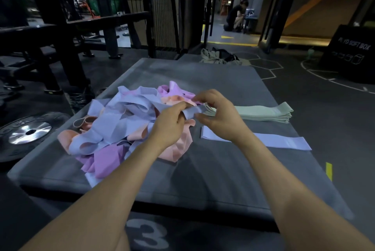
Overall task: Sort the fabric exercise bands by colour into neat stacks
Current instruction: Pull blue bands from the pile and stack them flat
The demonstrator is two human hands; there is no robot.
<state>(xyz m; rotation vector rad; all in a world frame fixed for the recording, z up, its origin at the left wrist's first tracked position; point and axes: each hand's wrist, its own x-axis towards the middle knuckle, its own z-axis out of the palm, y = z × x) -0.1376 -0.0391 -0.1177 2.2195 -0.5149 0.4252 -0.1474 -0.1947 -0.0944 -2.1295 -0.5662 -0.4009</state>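
Note:
A tangled heap of fabric bands [125,125] in lavender-blue, peach and pink lies on the left half of a grey mat [203,169]. My left hand [170,123] and my right hand [217,112] meet just right of the heap, both pinching the end of one lavender-blue band [192,111] that trails back into it. Behind my right hand sits a neat stack of pale green bands [267,111]. Nearer to me, a flat lavender-blue band stack [284,141] lies on the mat, partly hidden by my right forearm.
A weight plate [28,133] lies on the floor to the left. A dark rack and bench [60,48] stand behind it. A black soft box [351,54] is at the far right, crumpled cloth [219,58] beyond the mat, and a crouching person [237,17] far back.

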